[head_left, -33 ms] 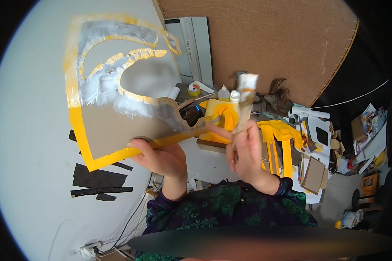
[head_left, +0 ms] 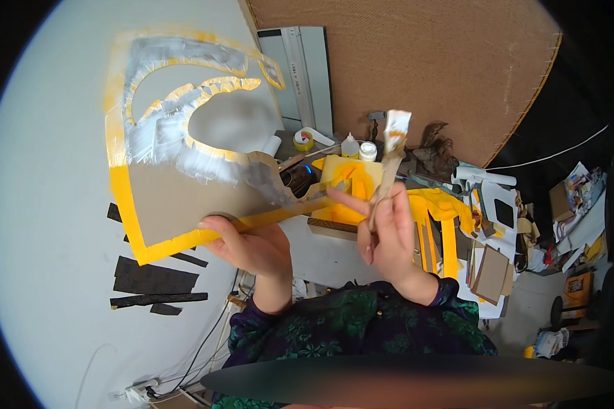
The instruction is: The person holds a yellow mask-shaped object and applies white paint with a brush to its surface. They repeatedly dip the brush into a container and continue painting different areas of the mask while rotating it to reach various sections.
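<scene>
My left hand (head_left: 256,249) grips the lower edge of a grey-brown board (head_left: 191,204), thumb in front and the other fingers behind. The board is raised and tilted, with curved openings cut through it. Yellow strips fold over its borders, and whitish, streaky smears cover much of its upper part. A flat brush (head_left: 391,162) is held upright in my right hand (head_left: 392,235), its white-coated bristles pointing up and away from the board. The index finger of that hand stretches left to the board's narrow right end; whether it touches cannot be made out.
Behind the hands stand a white jar (head_left: 368,151), a squeeze bottle (head_left: 350,146) and a tape roll (head_left: 303,140). Yellow sheets and strips (head_left: 449,249) lie at right, near papers and cardboard pieces (head_left: 491,274). Dark strips (head_left: 153,275) lie at left on the pale surface; cables run below.
The brush has swung slightly right and up in my right hand, uncovering more of the white jar. The board's upper left has shifted a little; my left hand keeps its grip.
</scene>
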`<state>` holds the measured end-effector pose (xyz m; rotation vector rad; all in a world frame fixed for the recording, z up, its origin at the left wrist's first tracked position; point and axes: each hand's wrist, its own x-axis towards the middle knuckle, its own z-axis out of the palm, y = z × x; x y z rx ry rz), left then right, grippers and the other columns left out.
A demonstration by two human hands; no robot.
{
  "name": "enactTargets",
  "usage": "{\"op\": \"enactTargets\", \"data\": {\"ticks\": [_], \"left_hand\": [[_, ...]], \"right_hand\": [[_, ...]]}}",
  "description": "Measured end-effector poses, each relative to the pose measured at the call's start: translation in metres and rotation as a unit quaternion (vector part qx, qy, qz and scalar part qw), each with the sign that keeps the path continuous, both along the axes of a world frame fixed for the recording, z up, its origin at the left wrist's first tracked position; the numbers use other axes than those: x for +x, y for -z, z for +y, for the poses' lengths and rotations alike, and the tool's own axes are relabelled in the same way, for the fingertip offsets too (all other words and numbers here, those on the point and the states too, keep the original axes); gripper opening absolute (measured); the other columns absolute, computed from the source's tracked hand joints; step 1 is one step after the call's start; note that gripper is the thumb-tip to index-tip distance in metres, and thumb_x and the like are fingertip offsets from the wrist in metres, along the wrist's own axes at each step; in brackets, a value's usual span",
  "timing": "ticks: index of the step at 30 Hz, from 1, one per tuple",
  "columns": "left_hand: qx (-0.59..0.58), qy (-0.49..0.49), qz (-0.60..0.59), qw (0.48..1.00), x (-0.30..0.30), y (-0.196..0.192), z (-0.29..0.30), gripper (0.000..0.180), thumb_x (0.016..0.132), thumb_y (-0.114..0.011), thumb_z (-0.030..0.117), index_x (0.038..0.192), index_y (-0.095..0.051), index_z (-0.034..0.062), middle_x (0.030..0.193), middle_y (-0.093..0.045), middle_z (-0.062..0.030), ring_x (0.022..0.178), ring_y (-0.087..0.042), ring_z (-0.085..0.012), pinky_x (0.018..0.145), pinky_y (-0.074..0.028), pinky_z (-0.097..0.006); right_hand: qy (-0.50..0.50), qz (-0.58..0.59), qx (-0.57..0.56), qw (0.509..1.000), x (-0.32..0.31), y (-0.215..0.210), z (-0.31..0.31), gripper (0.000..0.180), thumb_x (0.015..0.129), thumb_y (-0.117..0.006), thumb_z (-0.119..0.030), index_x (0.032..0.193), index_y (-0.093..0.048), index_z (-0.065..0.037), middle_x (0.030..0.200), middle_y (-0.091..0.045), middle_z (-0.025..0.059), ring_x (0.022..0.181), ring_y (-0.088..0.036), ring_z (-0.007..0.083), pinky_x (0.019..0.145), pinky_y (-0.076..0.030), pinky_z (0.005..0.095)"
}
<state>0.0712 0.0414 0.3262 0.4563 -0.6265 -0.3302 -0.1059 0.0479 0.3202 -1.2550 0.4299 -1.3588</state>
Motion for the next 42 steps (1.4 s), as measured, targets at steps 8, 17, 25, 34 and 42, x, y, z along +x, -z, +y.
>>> {"op": "enactTargets", "data": {"ticks": [8, 17, 25, 34, 42], "left_hand": [[0.028, 0.063, 0.047, 0.997, 0.008, 0.004, -0.007, 0.041, 0.105, -0.047, 0.036, 0.132, -0.041, 0.0063, 0.127, -0.051, -0.0059, 0.118, -0.049, -0.0155, 0.104, -0.040, -0.036], [0.062, 0.083, 0.069, 0.992, 0.012, 0.010, -0.013, 0.040, 0.104, -0.049, 0.036, 0.130, -0.042, 0.0060, 0.126, -0.051, -0.0073, 0.117, -0.051, -0.0195, 0.104, -0.043, -0.041], [0.046, 0.093, 0.074, 0.992, 0.017, 0.014, -0.012, 0.041, 0.104, -0.052, 0.034, 0.132, -0.042, 0.0050, 0.128, -0.052, -0.0080, 0.117, -0.053, -0.0199, 0.102, -0.044, -0.040], [0.011, 0.193, 0.053, 0.980, 0.006, 0.034, -0.029, 0.037, 0.107, -0.043, 0.032, 0.133, -0.046, 0.0061, 0.129, -0.056, -0.0055, 0.119, -0.054, -0.0161, 0.102, -0.044, -0.034], [0.036, 0.216, 0.060, 0.974, 0.009, 0.045, -0.028, 0.036, 0.106, -0.045, 0.033, 0.131, -0.048, 0.0076, 0.127, -0.058, -0.0034, 0.114, -0.057, -0.0149, 0.099, -0.046, -0.032]], "right_hand": [[0.064, -0.019, -0.070, 0.995, -0.002, 0.033, -0.017, 0.023, 0.109, -0.027, -0.035, 0.108, -0.037, -0.013, 0.122, -0.061, 0.0332, 0.052, -0.057, 0.0120, 0.050, -0.046, 0.0203], [0.083, -0.061, -0.007, 0.995, -0.016, 0.027, -0.017, 0.024, 0.109, -0.029, -0.033, 0.113, -0.039, -0.011, 0.123, -0.061, 0.0318, 0.076, -0.072, 0.0254, 0.061, -0.055, 0.0265], [0.125, -0.024, -0.046, 0.991, -0.018, 0.036, -0.019, 0.024, 0.107, -0.038, -0.026, 0.123, -0.038, -0.009, 0.125, -0.061, 0.0285, 0.091, -0.072, 0.0246, 0.075, -0.058, 0.0307], [0.060, 0.143, -0.132, 0.979, -0.005, -0.014, -0.044, 0.016, 0.101, -0.055, -0.009, 0.112, -0.057, 0.001, 0.095, -0.073, 0.0145, 0.064, -0.062, 0.0079, 0.062, -0.052, 0.0209], [0.265, 0.239, -0.455, 0.816, 0.011, -0.038, -0.063, 0.003, 0.084, -0.073, 0.001, 0.086, -0.071, 0.003, 0.083, -0.073, 0.0131, 0.071, -0.070, 0.0146, 0.064, -0.054, 0.0245]]}}
